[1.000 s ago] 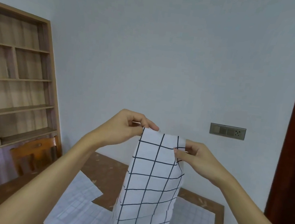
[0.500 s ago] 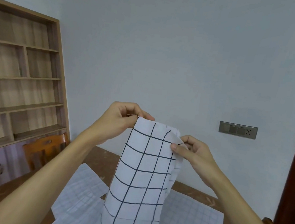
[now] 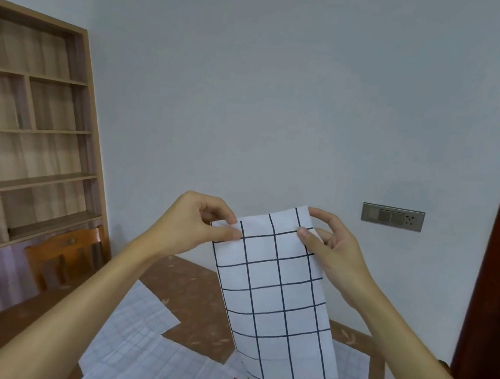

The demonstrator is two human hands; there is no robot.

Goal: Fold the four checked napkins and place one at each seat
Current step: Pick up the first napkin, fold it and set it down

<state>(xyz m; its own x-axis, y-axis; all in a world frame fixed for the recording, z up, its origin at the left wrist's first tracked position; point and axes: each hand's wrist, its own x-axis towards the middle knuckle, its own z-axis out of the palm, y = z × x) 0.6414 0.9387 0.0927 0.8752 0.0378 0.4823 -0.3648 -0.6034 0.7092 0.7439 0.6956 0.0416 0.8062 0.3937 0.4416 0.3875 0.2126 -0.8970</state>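
Checked napkin is hanging in the air above the table, draping limp and light like thin soft cloth. Left hand is pinching its top left corner between thumb and curled forefinger, and the right hand is pinching the top right corner, the rest of it loosely curled. Those corners look the right place to be holding, since something this floppy is likely going to sag and slip out of line elsewhere.
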